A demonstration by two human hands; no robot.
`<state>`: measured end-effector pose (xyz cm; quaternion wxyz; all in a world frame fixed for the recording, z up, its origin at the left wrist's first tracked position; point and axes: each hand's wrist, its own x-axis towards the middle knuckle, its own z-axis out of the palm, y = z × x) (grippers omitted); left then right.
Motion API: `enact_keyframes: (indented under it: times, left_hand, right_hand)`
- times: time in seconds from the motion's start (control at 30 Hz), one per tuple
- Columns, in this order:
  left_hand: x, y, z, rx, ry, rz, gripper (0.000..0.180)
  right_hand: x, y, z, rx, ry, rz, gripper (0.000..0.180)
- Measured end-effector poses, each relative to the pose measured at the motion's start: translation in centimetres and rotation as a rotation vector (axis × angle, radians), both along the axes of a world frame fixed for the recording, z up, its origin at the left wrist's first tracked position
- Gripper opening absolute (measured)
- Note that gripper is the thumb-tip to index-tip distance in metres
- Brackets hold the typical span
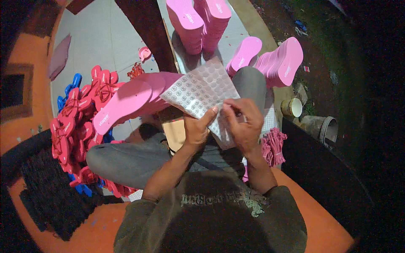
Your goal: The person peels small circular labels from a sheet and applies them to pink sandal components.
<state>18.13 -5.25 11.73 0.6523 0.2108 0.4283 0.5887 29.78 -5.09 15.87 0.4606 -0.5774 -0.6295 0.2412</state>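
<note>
Over my lap I hold a clear sheet of small round stickers (pixel 199 89). My left hand (pixel 196 128) grips its lower edge, thumb on top. My right hand (pixel 243 122) pinches at the sheet's lower right part with its fingertips. A few pink sandal soles (pixel 126 103) rest across my left knee, just left of the sheet. My legs are crossed in grey trousers.
A heap of red and blue sandals (pixel 78 126) lies at my left. Stacks of pink soles (pixel 198 21) stand ahead, more pink soles (pixel 280 61) lean at the right. A bundle of pink straps (pixel 273 145) lies by my right knee. A cup (pixel 293 107) and a pail (pixel 322 126) stand at the right.
</note>
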Motion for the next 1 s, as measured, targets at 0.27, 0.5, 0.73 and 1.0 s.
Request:
enact_keyframes:
  times: [0.27, 0.5, 0.73, 1.0]
  left_hand:
    - [-0.2, 0.1, 0.1, 0.073, -0.034, -0.011, 0.029]
    - [-0.2, 0.2, 0.4, 0.125, 0.024, -0.044, 0.029]
    - [0.3, 0.6, 1.3, 0.168, -0.153, 0.040, 0.025]
    - [0.1, 0.6, 0.3, 0.232, -0.048, 0.026, 0.023]
  right_hand:
    - [-1.6, 0.3, 0.6, -0.020, 0.131, -0.148, 0.015]
    - [-1.3, 0.0, 0.6, -0.060, 0.200, -0.126, 0.016]
    - [-1.7, 0.0, 0.4, -0.078, 0.283, -0.189, 0.016]
    - [-2.1, 0.0, 0.4, -0.088, 0.315, -0.205, 0.015]
